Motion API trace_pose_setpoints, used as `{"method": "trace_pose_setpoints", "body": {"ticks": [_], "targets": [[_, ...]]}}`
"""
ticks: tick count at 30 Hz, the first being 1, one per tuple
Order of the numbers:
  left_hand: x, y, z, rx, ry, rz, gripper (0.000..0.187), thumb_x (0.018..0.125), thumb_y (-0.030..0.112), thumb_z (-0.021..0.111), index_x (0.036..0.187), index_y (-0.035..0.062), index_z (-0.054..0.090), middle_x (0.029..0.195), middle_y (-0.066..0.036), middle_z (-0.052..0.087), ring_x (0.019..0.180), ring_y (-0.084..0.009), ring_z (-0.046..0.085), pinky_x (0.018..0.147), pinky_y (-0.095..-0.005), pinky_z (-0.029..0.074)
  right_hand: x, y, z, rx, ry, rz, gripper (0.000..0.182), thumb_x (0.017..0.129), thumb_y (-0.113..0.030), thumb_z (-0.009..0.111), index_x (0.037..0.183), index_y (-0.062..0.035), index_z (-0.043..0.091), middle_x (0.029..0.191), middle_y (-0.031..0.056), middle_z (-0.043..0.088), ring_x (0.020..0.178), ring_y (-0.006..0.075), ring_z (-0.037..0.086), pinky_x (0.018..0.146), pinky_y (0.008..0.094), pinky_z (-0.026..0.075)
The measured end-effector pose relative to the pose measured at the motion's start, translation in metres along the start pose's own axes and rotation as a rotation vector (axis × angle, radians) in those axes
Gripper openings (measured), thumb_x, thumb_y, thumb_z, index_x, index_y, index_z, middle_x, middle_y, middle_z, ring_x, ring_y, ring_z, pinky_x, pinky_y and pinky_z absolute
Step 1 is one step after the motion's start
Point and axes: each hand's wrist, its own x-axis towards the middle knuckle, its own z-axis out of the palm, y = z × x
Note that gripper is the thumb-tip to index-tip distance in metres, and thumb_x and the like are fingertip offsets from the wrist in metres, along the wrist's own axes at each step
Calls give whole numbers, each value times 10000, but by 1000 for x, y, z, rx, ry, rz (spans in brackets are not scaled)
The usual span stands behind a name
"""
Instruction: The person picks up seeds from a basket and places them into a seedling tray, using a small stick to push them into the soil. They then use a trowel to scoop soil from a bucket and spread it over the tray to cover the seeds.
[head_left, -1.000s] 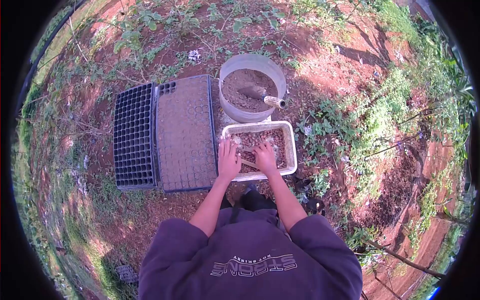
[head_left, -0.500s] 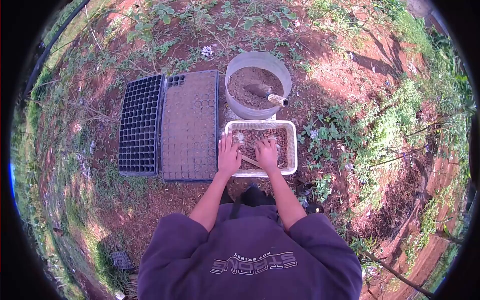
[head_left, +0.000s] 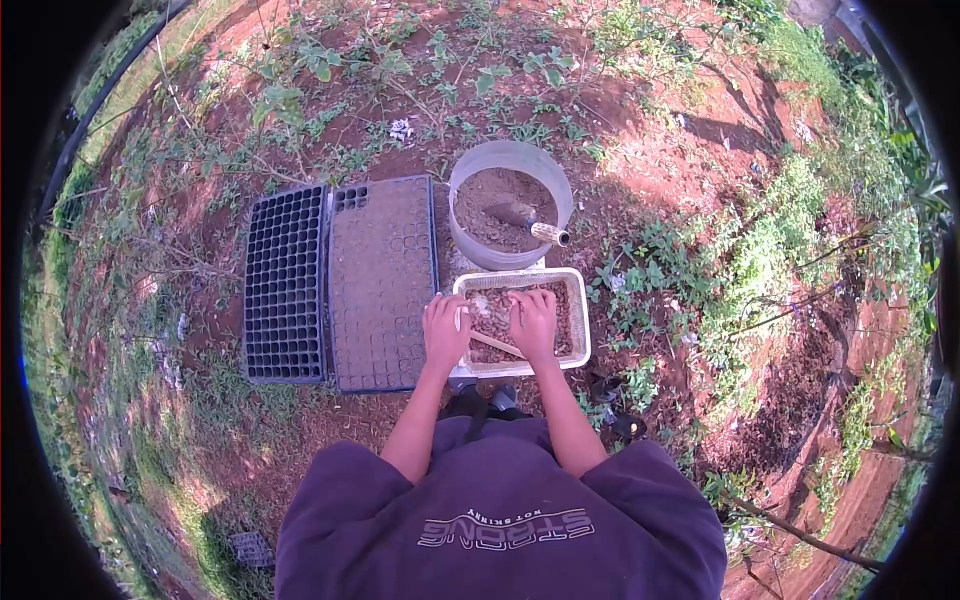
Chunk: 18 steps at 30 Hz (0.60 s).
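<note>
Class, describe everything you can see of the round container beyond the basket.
The round container stands upright, open-topped, with a pale, cloudy, thin-looking wall, perhaps plastic. Brown soil lies inside, below the rim. A trowel rests in it, blade on the soil, patterned handle reaching over the wall at the near right. It sits just beyond the basket; whether they touch is unclear. Neither the left hand nor the right hand touches it. Its underside is hidden.
</note>
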Motion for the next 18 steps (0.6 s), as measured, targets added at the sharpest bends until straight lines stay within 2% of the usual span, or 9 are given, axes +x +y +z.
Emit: {"method": "trace_pose_setpoints", "body": {"ticks": [4,6,8,12,14,15,17,18], "targets": [[25,-3,-13,-50,31,-7,172,854,134,567,1010,97,629,1150,-98,602,1216,-355,461,1036,-475,336,32,-10,-4,-75,102,-40,193,765,24,623,941,-49,656,873,86,616,898,302,529,853,409,428],[36,-7,-18,-77,37,-8,178,840,113,570,1005,86,631,1160,-111,603,1204,-364,472,1037,-461,347,46,-10,-5,-131,118,-43,200,771,16,623,953,-63,655,931,86,607,958,304,511,884,416,419],[52,-16,-20,-108,68,16,173,849,122,570,1008,101,636,1155,-93,601,1222,-356,454,1021,-474,355,72,-18,-8,-277,261,78,231,777,-32,639,1001,-87,646,1023,85,590,1039,309,476,937,440,386],[88,-15,-28,-125,124,49,203,841,101,570,1036,93,626,1217,-124,557,1247,-358,422,1049,-471,335,104,-7,-10,-475,272,117,303,797,-118,640,1099,-112,624,1129,120,539,1070,327,469,950,476,363],[108,-11,-29,-136,107,50,217,840,99,572,1052,90,616,1260,-139,521,1262,-366,397,1058,-473,328,111,7,-10,-548,19,92,291,792,-172,664,1074,-113,623,1096,110,563,1054,310,486,909,475,364],[118,-9,-27,-131,128,67,231,839,100,573,1068,88,605,1283,-154,495,1268,-371,386,1060,-478,326,115,11,-7,-548,22,88,291,792,-172,664,1074,-113,623,1096,110,563,1054,310,486,909,475,364],[138,-1,-22,-132,156,83,247,839,101,575,1084,86,595,1306,-169,470,1274,-377,375,1062,-483,324,122,20,-4,-632,-215,192,287,781,-213,686,1043,-114,624,1050,94,591,1014,295,519,827,447,377],[147,3,-19,-131,163,105,292,839,102,575,1130,82,563,1327,-188,438,1283,-391,358,1068,-491,314,126,22,-4,-636,-216,184,287,781,-213,686,1043,-114,624,1050,94,591,1014,295,519,827,447,377]]}}
